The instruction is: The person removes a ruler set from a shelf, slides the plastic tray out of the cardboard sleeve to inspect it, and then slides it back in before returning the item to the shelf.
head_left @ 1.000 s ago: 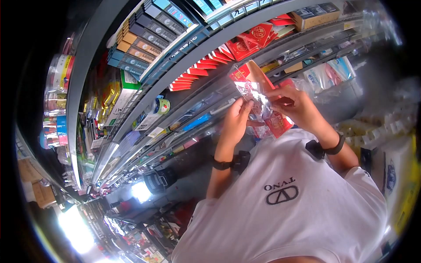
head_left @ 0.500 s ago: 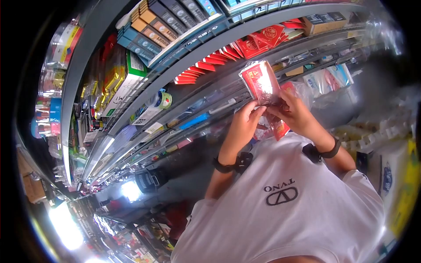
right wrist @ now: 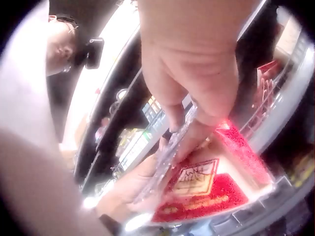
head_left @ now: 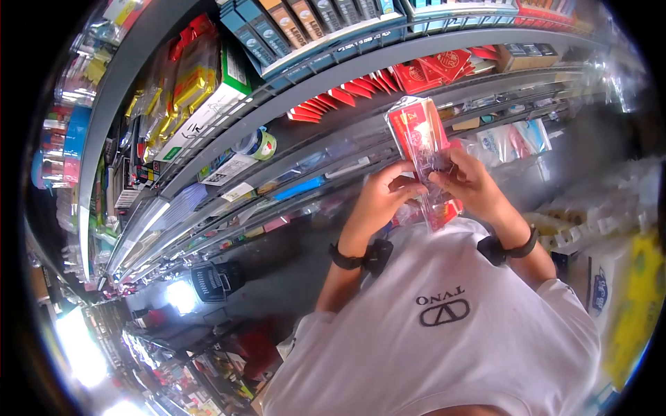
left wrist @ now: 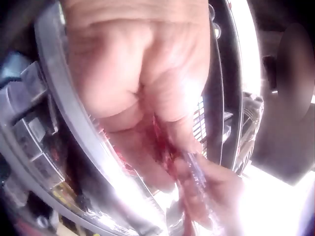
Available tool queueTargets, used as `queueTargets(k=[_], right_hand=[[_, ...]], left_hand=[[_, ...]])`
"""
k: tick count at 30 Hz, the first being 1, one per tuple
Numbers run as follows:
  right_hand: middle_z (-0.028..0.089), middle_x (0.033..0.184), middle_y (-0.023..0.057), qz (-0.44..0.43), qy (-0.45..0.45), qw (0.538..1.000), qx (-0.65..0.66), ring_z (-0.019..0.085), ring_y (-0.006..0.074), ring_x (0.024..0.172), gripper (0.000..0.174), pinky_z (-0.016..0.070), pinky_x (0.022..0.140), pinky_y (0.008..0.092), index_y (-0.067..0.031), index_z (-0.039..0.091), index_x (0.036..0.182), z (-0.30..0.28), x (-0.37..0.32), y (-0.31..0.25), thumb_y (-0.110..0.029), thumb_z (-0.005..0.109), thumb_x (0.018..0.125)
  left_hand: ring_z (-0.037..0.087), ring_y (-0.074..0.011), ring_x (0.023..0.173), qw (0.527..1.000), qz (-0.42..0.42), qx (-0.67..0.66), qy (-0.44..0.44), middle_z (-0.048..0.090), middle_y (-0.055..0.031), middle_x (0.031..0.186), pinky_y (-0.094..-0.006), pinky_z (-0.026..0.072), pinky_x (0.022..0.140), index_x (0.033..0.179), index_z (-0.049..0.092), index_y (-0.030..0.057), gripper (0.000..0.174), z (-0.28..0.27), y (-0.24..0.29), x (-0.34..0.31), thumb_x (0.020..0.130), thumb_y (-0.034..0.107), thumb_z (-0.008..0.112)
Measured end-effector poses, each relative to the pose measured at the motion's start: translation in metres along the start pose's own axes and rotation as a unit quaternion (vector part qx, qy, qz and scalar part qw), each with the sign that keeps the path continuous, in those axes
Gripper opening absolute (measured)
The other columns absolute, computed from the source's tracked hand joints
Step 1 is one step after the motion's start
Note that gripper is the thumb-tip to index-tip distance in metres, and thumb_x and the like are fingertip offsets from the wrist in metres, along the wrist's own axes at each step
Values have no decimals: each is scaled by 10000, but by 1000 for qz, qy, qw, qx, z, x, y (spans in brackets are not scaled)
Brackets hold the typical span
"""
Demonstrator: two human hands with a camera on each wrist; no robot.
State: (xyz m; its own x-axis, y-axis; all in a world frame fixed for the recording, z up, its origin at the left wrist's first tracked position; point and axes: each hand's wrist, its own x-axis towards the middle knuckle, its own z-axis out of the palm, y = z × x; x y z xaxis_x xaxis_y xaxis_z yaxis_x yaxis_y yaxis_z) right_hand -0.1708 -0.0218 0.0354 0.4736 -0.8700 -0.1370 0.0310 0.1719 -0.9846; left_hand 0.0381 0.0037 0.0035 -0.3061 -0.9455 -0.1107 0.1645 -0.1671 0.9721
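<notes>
A pack of red envelopes [head_left: 418, 128] in clear plastic stands raised between the two hands in the head view, its printed front turned sideways. My left hand [head_left: 380, 197] pinches the lower part of the pack from the left, thumb against the plastic. From the other side my right hand [head_left: 473, 175] grips the pack with thumb and curled fingers. The right wrist view shows the wrapper's clear plastic edge [right wrist: 170, 155] under the right thumb, beside a red printed face with gold marks [right wrist: 206, 196]. In the left wrist view the palm hides most of the pack.
Ahead runs a shelf with a row of red envelopes [head_left: 347, 91] and boxed goods [head_left: 298, 24] above it. A green and white carton [head_left: 208, 111] and a round tub [head_left: 262, 144] sit to the left. Plastic-wrapped packs [head_left: 517, 142] lie on the right.
The pack has turned from a loose, shiny wrapper view to upright, then to a narrower, edge-on angle. Both hands stay on it, shifting their fingers. The head view has swung, moving the shelves across.
</notes>
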Motion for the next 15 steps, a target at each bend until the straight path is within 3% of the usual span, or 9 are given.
queueTargets(k=[4,7,11,15], right_hand=[[620,1045,58,-10,50,997,-61,625,93,953,276,581,769,262,34,505,1225,10,-4,-4,-36,613,981],[625,1066,63,-94,83,979,-159,621,102,988,286,599,765,294,33,494,1240,3,4,7,-23,604,982],[661,1047,85,-11,105,994,-15,634,114,952,178,536,802,275,34,521,1143,6,9,-2,-62,574,1003],[671,1130,104,1,102,995,14,644,118,981,178,532,825,274,20,538,1161,14,14,-3,-72,565,1011]], left_hand=[[674,-132,948,999,10,29,44,673,-47,1105,-266,576,768,1176,623,-12,269,-8,1,-2,918,24,691],[661,-124,967,997,22,24,71,661,-47,1116,-257,542,801,1174,612,-4,262,-25,-4,-3,924,22,686],[612,-91,953,995,51,-51,63,645,-41,1061,-236,484,817,1220,553,24,278,-43,-6,-7,964,62,655],[576,-70,925,992,49,-87,81,633,-46,1042,-221,463,801,1259,517,43,313,-55,-12,-10,980,99,648]])
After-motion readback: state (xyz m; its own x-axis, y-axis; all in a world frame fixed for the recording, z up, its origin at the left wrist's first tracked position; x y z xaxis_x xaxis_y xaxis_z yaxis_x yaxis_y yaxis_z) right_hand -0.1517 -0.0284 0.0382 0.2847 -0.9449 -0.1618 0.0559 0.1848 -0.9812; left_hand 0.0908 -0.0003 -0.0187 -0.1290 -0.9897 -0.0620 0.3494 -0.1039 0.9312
